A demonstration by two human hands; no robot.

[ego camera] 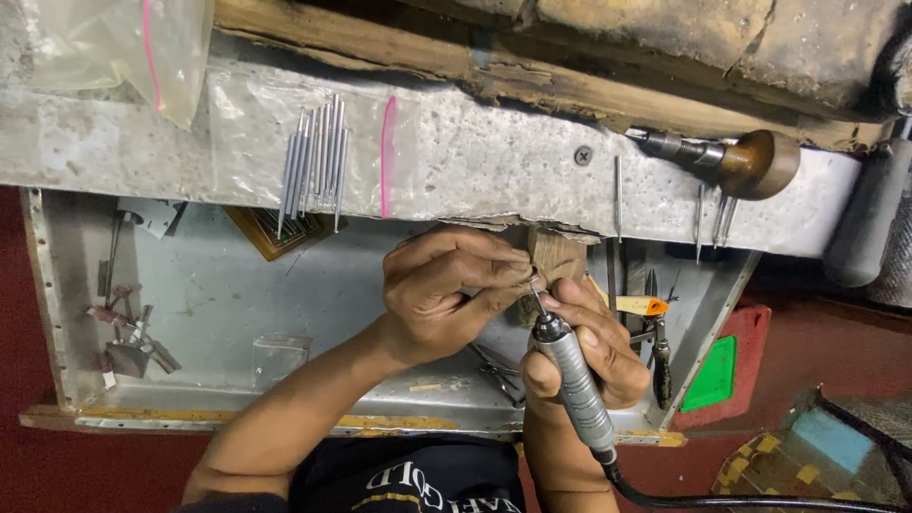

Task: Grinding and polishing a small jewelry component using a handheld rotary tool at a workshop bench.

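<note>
cable (760, 502): black flex runs off the tail of the handpiece toward the right, slack, so it doesn't drag on the tool
right hand (594, 351): wrapped round the grey rotary handpiece (573, 380) low on its barrel, pencil-style, thumb along the side; judging by the grip, that's for fine tip control
bur (539, 301): thin bit at the nose of the handpiece, angled up-left, tip at the pinch of the other hand
left hand (446, 290): fingers curled, thumb and fingertips pinched on a tiny workpiece (534, 281); too small to tell what it is
wooden peg (556, 256): block sticking out from the bench edge; both hands sit against it, likely as a brace to steady the piece
tray (228, 294): sheet-metal catch tray under the hands, dusty; pliers (499, 372) and small bits lie in it, placed as if to catch whatever falls
mounted tools (128, 337): small stubby tools at the tray's left, well apart from the hands
bench top (494, 157): pale, pitted slab beyond the peg
steel rods (315, 157): row of thin rods on a clear bag, up left
wooden-knob graver (736, 160): lying at right on the bench, loose needles just beside it
</note>
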